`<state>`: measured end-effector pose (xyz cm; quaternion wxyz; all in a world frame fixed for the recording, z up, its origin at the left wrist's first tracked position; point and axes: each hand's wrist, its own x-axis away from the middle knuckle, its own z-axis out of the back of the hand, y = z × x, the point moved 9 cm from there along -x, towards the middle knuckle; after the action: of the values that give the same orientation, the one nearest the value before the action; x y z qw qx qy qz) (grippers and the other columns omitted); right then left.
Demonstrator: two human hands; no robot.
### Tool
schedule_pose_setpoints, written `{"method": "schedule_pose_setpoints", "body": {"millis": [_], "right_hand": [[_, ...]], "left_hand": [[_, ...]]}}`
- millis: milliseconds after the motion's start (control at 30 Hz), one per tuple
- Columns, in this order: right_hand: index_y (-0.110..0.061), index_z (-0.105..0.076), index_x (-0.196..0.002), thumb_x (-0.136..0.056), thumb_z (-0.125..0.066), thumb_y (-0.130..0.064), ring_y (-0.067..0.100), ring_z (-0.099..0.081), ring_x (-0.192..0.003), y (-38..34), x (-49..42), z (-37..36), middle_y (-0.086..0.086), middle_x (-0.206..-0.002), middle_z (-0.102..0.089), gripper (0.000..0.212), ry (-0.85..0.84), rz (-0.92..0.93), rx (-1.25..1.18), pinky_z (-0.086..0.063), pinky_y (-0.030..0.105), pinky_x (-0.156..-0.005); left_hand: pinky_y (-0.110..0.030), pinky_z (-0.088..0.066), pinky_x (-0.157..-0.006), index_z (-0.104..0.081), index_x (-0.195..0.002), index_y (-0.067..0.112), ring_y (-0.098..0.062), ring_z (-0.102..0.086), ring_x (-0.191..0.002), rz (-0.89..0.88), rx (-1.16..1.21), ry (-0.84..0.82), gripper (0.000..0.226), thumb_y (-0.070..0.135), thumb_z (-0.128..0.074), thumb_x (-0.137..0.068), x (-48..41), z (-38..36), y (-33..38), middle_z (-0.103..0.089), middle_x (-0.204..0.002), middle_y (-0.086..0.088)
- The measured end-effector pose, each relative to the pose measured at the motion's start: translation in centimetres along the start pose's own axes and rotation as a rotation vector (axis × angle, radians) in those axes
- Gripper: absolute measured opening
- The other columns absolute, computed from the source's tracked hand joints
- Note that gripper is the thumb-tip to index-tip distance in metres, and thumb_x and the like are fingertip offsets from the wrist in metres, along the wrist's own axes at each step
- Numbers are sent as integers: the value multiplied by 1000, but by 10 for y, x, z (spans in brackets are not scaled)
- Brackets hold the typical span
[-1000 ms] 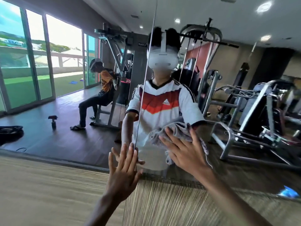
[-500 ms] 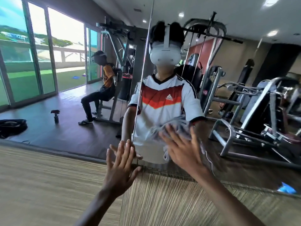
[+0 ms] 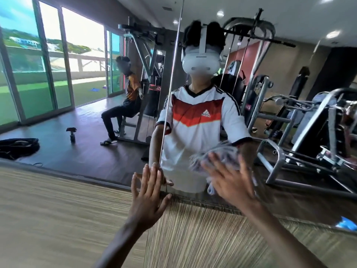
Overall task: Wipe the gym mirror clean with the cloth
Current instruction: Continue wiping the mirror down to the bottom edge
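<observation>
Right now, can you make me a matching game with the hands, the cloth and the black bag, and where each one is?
Things:
1. left hand
2. cloth
3. bag

Places:
A. on the floor, far left in the reflection
B. open, fingertips on the mirror by the seam, holding nothing
C. pressed to the glass under the right hand

Pairs: 1-B, 2-C, 3-A
</observation>
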<state>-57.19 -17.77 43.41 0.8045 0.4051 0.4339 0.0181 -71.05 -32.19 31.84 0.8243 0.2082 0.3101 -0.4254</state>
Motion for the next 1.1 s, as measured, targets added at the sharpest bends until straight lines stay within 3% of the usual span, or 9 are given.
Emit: {"method": "schedule_pose_setpoints", "body": {"millis": [133,200,300,367,567,767,867,1000,1100], "right_hand": [[-23,-26,-156,-103,-38,-32,21,-13,-153,29,-27,17,6,-162,-22,55,197,-562,-179,-6,59,-120],[-24,-19,-158,-103,-35,-34,21,-12,-153,-8,-23,6,4,-165,-14,58,176,-506,-182,-2,56,-121],[-27,-16,-159,-104,-32,-35,15,-23,-149,-47,29,-24,0,-167,-10,58,-30,-64,-103,-1,54,-122],[-29,-17,-159,-105,-31,-38,11,-27,-146,-31,62,-25,-3,-167,-12,56,-84,23,-71,-1,55,-122],[-23,-27,-156,-104,-34,-37,23,-10,-153,-25,-12,2,5,-165,-15,54,132,-574,-215,-5,59,-118],[-27,-37,-153,-103,-38,-43,14,-34,-145,-137,-2,-34,-3,-160,-31,52,-127,173,-231,2,54,-122],[-26,-41,-150,-106,-30,-39,16,-43,-137,-86,49,-32,-2,-159,-35,47,-166,265,-231,-6,54,-120],[-28,-49,-143,-107,-30,-36,11,-69,-104,-46,72,-23,-1,-160,-34,42,-208,211,-336,-8,51,-120],[-29,-58,-137,-104,-35,-34,12,-59,-123,-90,36,-23,-3,-155,-38,40,-180,242,-314,-4,51,-122]], "left_hand": [[-64,-8,-117,-11,-157,3,-35,-3,-155,21,-13,-5,76,57,-18,-104,2,2,0,1,-168,-15],[-62,-6,-119,-12,-157,3,-34,-4,-155,14,-9,4,76,56,-20,-104,5,3,0,-2,-168,-16],[-59,-4,-121,-17,-157,2,-31,-6,-155,-8,-26,-29,76,57,-21,-104,20,-2,-8,-6,-168,-16],[-55,2,-123,-17,-156,0,-28,-7,-155,34,-28,-92,79,60,-20,-104,39,-11,-24,-6,-167,-16],[-52,5,-120,-19,-156,0,-25,-7,-155,283,12,-172,82,61,-18,-102,69,-16,-58,-11,-167,-15],[-57,-17,-113,-25,-157,9,-15,-9,-155,280,-5,-112,72,54,-25,-101,75,-5,-65,-22,-166,-7],[-50,-21,-110,-31,-155,10,-11,-9,-154,296,60,-80,72,46,-39,-94,75,2,-66,-29,-163,-8],[-44,-25,-105,-44,-147,6,-22,-29,-147,283,102,-69,66,51,-33,-99,71,8,-62,-43,-154,-13],[-43,-28,-101,-51,-141,7,-25,-37,-140,285,103,-66,61,43,-43,-92,69,13,-63,-51,-146,-14]]}}
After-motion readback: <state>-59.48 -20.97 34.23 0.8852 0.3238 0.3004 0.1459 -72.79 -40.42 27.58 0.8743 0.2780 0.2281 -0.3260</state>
